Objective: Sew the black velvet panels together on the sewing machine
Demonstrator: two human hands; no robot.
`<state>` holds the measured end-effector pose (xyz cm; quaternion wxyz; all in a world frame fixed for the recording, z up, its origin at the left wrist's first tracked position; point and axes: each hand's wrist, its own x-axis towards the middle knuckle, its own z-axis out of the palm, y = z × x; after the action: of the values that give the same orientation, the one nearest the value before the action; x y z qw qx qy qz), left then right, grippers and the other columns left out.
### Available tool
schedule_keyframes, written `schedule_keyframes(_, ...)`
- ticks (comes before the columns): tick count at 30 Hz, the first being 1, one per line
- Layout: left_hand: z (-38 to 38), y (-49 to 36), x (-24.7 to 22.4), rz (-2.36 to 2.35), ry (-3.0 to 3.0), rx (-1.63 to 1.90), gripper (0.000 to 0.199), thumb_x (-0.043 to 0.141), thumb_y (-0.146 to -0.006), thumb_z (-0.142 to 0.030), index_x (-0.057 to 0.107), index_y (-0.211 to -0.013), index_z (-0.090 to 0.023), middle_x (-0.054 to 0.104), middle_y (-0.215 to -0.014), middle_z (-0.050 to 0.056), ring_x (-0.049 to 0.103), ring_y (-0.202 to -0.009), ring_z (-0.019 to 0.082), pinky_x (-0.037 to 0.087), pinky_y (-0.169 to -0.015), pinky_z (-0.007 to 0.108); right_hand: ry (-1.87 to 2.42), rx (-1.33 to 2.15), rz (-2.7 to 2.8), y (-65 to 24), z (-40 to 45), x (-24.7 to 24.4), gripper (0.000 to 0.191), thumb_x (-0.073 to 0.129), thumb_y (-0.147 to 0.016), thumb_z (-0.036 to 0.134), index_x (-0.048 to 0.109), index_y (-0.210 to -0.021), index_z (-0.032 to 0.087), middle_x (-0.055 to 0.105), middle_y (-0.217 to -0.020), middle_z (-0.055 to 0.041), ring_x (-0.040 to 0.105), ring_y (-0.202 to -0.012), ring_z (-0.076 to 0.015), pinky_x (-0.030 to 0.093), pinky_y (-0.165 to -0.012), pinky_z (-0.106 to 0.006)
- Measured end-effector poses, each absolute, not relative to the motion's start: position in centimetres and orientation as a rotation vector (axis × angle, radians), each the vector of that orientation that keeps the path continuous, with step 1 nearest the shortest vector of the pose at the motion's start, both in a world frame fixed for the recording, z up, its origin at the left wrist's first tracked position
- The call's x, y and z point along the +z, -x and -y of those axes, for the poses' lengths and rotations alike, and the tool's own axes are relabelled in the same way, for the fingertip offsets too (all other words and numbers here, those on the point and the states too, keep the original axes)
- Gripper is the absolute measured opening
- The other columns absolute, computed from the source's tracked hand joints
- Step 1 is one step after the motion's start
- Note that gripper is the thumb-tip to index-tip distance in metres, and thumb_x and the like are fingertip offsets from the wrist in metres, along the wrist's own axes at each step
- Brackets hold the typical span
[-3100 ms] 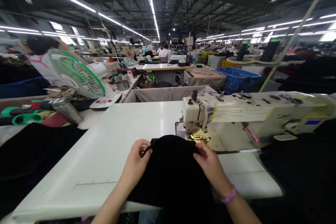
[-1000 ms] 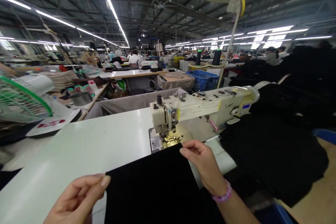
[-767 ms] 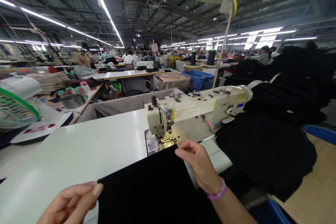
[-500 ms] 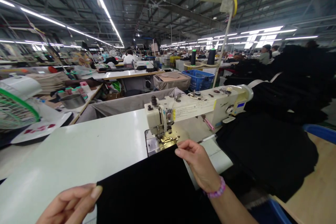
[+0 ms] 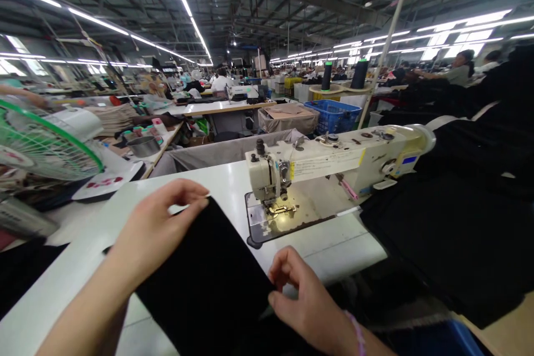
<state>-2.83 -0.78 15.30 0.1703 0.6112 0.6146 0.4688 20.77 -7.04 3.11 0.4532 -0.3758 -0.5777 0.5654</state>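
Each hand's grip is closed on the cloth: the left hand [image 5: 161, 228] pinches a top corner between thumb and fingertips, while the right hand [image 5: 306, 308], a pink-and-purple bracelet [image 5: 356, 334] at its wrist, has thumb and forefinger closed on the same edge lower down. The plain black piece of fabric [image 5: 208, 278] hangs between them at the near side of the white, smooth-topped bench [image 5: 227, 183]; how much of it rests there is hard to tell.

Half a second ago its edge climbed from a low left hand to a right hand close by the needle area. Now the left hand is high and the right hand low, so the edge slopes down the other way. The piece seems to be getting turned, not fed.

The cream-coloured metal sewing machine [image 5: 325, 161] stands beyond the right hand, and its brassy presser foot [image 5: 282, 209] is apart from the fabric. Farther right lies a heap of black cloth [image 5: 450, 228]; to the far left stands a green-rimmed white fan [image 5: 50, 139].
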Motion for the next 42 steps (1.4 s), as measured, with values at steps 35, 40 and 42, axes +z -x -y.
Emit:
schedule_keyframes(35,-10.3,-3.4,-0.1,-1.64,-1.931,0.803,0.017,0.061,-0.074,-0.015,0.046,-0.07,-0.022,0.057,-0.063,-0.005,0.058,-0.061,0.015,0.043,-0.058,0.025,0.786,0.17,2.131,-24.6,6.2,-3.6,0.031,0.046,-0.078,0.0,0.062,-0.097,0.018,0.071,-0.09,-0.0084,0.068,-0.087,-0.0222,0.059,-0.078,-0.035)
schedule_keyframes(40,-9.2,-4.0,1.2,-1.777,-2.019,0.788,0.014,0.063,-0.076,-0.013,0.052,-0.08,-0.02,0.063,-0.078,0.003,0.063,-0.077,0.022,0.05,-0.072,0.034,0.803,0.174,2.133,-24.6,6.3,-3.6,0.03,0.044,-0.08,-0.001,0.061,-0.097,0.018,0.071,-0.091,-0.0084,0.067,-0.088,-0.0219,0.059,-0.079,-0.035)
schedule_keyframes(42,-6.8,-4.5,2.1,-1.848,-2.086,0.816,0.015,0.065,-0.078,-0.014,0.055,-0.088,-0.018,0.064,-0.096,0.01,0.06,-0.098,0.029,0.049,-0.088,0.044,0.809,0.204,2.14,-24.7,6.4,-3.4,0.03,0.044,-0.081,-0.001,0.061,-0.098,0.019,0.07,-0.092,-0.0082,0.067,-0.09,-0.0218,0.058,-0.082,-0.035)
